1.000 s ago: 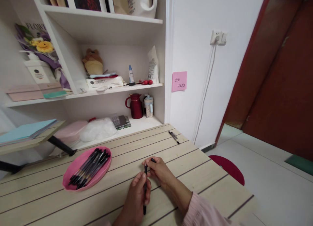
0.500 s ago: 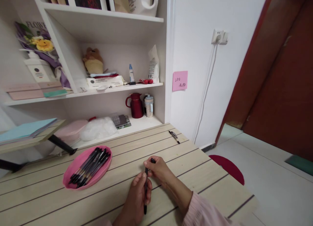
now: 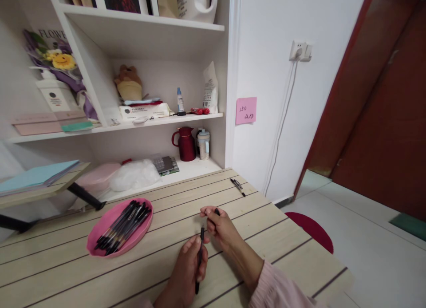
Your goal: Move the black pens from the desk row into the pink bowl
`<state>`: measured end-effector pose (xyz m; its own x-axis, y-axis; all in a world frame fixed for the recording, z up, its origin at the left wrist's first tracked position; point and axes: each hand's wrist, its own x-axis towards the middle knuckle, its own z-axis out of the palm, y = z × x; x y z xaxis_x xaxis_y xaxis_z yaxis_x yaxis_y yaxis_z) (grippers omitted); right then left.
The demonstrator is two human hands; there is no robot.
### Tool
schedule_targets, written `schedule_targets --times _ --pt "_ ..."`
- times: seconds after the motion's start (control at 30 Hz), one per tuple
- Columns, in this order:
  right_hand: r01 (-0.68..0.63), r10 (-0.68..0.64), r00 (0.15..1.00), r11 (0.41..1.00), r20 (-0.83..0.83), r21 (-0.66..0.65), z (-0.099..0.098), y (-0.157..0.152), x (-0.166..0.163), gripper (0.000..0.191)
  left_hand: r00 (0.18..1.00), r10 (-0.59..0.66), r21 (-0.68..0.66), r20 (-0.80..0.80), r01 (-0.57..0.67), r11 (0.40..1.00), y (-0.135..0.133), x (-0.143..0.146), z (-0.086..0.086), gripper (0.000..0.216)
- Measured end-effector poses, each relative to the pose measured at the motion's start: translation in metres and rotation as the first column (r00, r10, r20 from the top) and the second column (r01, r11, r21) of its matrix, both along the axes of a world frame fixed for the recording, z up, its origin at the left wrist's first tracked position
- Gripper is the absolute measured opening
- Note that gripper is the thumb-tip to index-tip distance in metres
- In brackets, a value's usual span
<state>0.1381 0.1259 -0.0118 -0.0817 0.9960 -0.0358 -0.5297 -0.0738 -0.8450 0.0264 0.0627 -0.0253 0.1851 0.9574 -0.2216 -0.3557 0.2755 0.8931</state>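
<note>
Wood-plank desktop (image 3: 113, 286) filled the lower view; clock taken from between the hands, 12 straight ahead. Left hand (image 3: 186, 259) was closed around a black gel pen (image 3: 200, 254), thumb on top, bare tip toward 12, other end toward 6, slightly tilted. Right hand (image 3: 221, 226), just beyond at 1, had fingers curled on a short black piece (image 3: 217, 211), cap-like, mostly hidden; index finger stuck out toward 11, apart from the pen tip. Pink cuffed sleeve (image 3: 276, 283) at 4.

At 9, a pink oval bowl (image 3: 106, 220) held a pile of black pens (image 3: 124, 226). At 1, near the desk's far edge, a loose clear-barreled pen (image 3: 238, 188) lay alone. Dark red round seat (image 3: 313, 230) sat off the desk at 3. Desk riser (image 3: 55, 190) at 10 bore blue paper (image 3: 36, 177).

Behind, white shelving: bunched white plastic bag (image 3: 135, 175) at 10 to 11, dark red jug (image 3: 186, 144) near 12, speckled tumbler (image 3: 204, 146) just beside it. Pink sticky note (image 3: 246, 110) on the wall toward 1, wall socket (image 3: 297, 50) higher up at 1, red-brown door (image 3: 382, 112) at 2.
</note>
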Motion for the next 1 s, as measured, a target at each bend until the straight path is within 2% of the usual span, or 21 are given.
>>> schedule_targets --times 0.13,0.4,0.57,0.67,0.77,0.83,1.0 --pt "0.099 -0.099 0.995 0.995 -0.021 -0.001 -0.003 0.007 0.005 0.039 0.998 0.036 -0.037 0.043 -0.034 0.999 0.002 -0.001 0.0 0.033" --pt "0.119 -0.113 0.988 0.992 0.103 -0.051 -0.002 0.006 -0.001 0.031 0.974 0.152 -0.089 0.168 -0.139 0.986 0.001 0.003 0.003 0.023" --pt "0.173 -0.16 0.966 0.984 0.206 -0.05 0.003 0.008 0.009 0.027 0.959 0.182 -0.099 0.216 -0.164 0.981 0.024 0.006 0.011 0.024" --pt "0.137 -0.132 0.914 0.991 0.384 0.015 0.0 0.007 0.025 0.022 0.97 0.174 -0.071 0.172 -0.164 0.984 0.046 0.01 0.019 0.027" --pt "0.104 -0.17 0.821 0.983 0.546 0.149 -0.009 0.001 0.037 0.016 0.97 0.182 -0.049 0.162 -0.176 0.983 0.061 0.019 0.022 0.029" --pt "0.106 -0.214 0.777 0.971 0.592 0.213 -0.017 -0.002 0.042 0.014 0.97 0.178 -0.046 0.166 -0.173 0.984 0.065 0.027 0.02 0.029" --pt "0.116 -0.249 0.707 0.964 0.662 0.238 -0.025 0.005 0.057 0.009 0.969 0.199 -0.074 0.149 -0.19 0.979 0.06 0.039 0.009 0.028"
